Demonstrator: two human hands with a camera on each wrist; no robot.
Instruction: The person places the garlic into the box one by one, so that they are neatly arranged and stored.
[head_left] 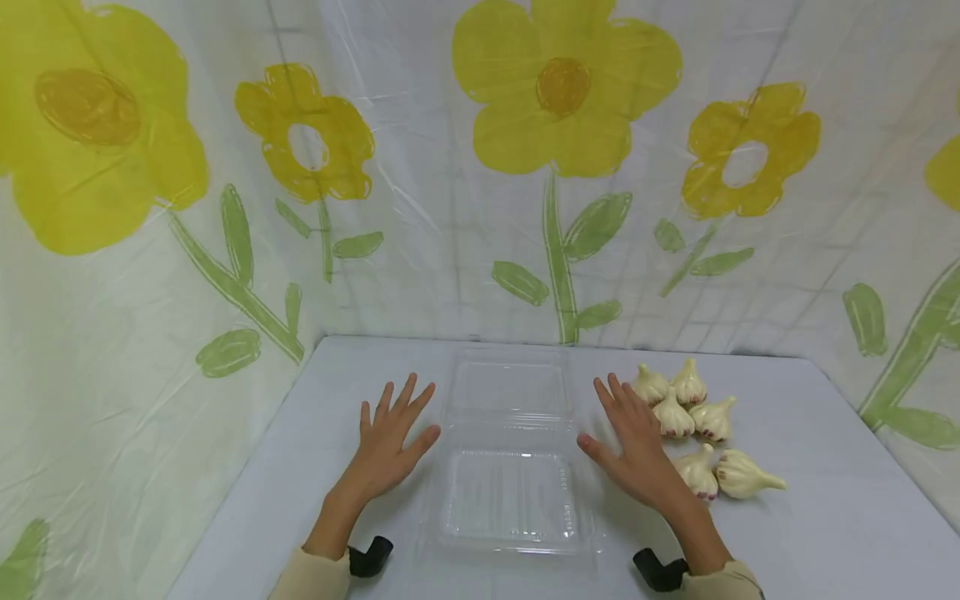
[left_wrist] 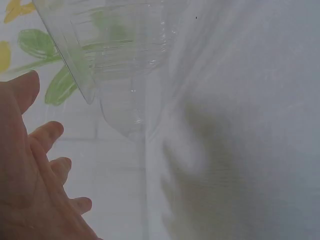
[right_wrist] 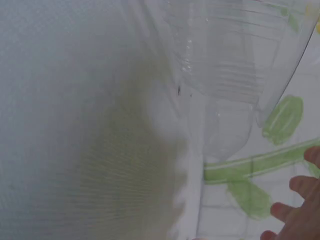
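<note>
A clear plastic clamshell container (head_left: 510,496) lies with its lid folded back on the white table, between my two hands. To its left, my left hand (head_left: 392,450) hovers with fingers spread and nothing in it. On the other side my right hand (head_left: 633,446) is held the same way, spread and holding nothing. Several garlic bulbs (head_left: 673,417) lie just beyond the right hand, which partly hides some of them. The container (left_wrist: 120,45) also shows in the left wrist view near the left hand (left_wrist: 30,175), and a gap separates them.
Black wrist mounts (head_left: 370,557) sit by both forearms. Behind the white table (head_left: 817,433) hangs a curtain (head_left: 420,275) printed with yellow flowers. The garlic stands toward the table's right side.
</note>
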